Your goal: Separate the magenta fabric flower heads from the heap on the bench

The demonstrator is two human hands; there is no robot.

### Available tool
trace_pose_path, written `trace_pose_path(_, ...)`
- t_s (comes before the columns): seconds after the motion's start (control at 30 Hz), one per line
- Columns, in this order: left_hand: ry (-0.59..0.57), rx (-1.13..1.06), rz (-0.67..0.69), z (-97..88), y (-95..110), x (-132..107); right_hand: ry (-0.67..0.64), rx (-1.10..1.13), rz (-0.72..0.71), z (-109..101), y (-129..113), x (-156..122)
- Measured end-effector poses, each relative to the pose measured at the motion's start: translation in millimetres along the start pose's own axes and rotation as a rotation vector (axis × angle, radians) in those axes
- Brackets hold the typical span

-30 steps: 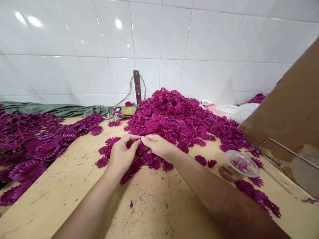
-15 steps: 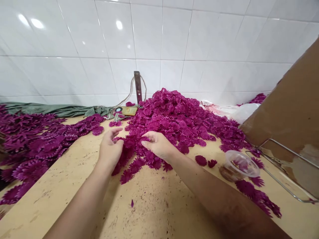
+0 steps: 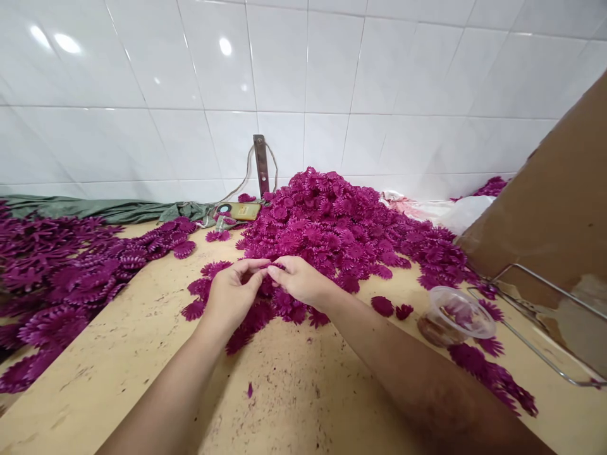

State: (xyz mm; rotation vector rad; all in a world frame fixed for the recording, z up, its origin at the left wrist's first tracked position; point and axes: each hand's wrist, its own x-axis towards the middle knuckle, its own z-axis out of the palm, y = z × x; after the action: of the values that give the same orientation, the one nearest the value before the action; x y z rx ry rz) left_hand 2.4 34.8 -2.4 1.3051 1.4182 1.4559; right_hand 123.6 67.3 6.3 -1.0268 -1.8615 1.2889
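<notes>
- Behind your work runs a white tiled wall [image 3: 403,69].
- In front of you spreads the pale wooden table [image 3: 142,354], flecked with dark bits.
- A brown cardboard sheet [image 3: 545,208] leans up on your right.
- Just beyond your fingers rises the big heap of magenta flowers [image 3: 327,215].
- A second pile [image 3: 90,278] of them fills the table's left side, with a green cloth [image 3: 95,210] along its back edge.
- A bent wire frame [image 3: 559,291] stands by the cardboard.
- Your left hand [image 3: 232,291] and right hand [image 3: 301,278] meet over the heap's near edge; each grip is narrow, thumb and forefinger pinching the same piece.
- A clear plastic tub [image 3: 436,322] sits right of your right forearm, magenta bits inside.
- The flower piece [image 3: 279,266] is between your fingertips, mostly hidden by them.
- A single petal [image 3: 250,390] lies nearer you, between your forearms.
</notes>
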Motion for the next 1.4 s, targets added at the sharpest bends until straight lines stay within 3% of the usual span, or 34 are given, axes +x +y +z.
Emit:
trace_pose_path(0.13,0.217,-0.121,-0.065,-13.5,-6.3,10.9,-0.099,0.064,0.007,-0.1,-10.9,-7.0)
trace_pose_path(0.23,0.410,-0.183,-0.105,-26.0,-3.9,18.2,-0.098,-0.011,0.029,-2.7,-18.0,-11.7)
trace_pose_path(0.3,0.434,-0.149,-0.084,-29.1,-0.8,19.6,-0.065,-0.085,0.043,-4.5,-18.9,-12.7)
trace_pose_path(0.53,0.128,0.050,0.150,-6.1,4.4,-0.1,0.169,-0.200,0.035,-7.0,-2.4,-2.6)
trace_pose_path(0.67,-0.024,0.047,0.119,5.0,8.8,-9.7,0.110,-0.043,0.062,-4.6,-0.6,0.9)
trace_pose_path(0.8,-0.007,-0.168,-0.001,3.5,9.6,-8.3,-0.107,0.220,0.147,-1.1,-9.0,-4.5)
trace_pose_path(0.9,0.109,-0.379,-0.122,-3.6,8.1,-2.6,-0.216,0.258,0.119,-0.2,-13.3,-9.3)
trace_pose_path(1.0,0.233,-0.393,-0.139,-9.2,5.8,3.7,-0.151,0.138,0.071,-0.7,-11.0,-9.3)
trace_pose_path(1.13,0.266,-0.164,0.056,-9.5,1.4,6.3,0.005,0.126,0.097,-1.9,-3.6,-3.2)
trace_pose_path(1.23,0.147,0.009,0.139,-5.6,2.6,0.6,0.100,0.063,0.023,-3.3,-1.7,0.4)
trace_pose_path(1.33,-0.016,0.019,0.080,1.2,9.0,-8.7,0.213,-0.103,-0.003,-5.4,-2.7,1.5)
trace_pose_path(1.4,-0.039,-0.029,0.034,6.2,12.7,-13.6,0.271,-0.168,0.014,-6.3,-3.1,1.6)
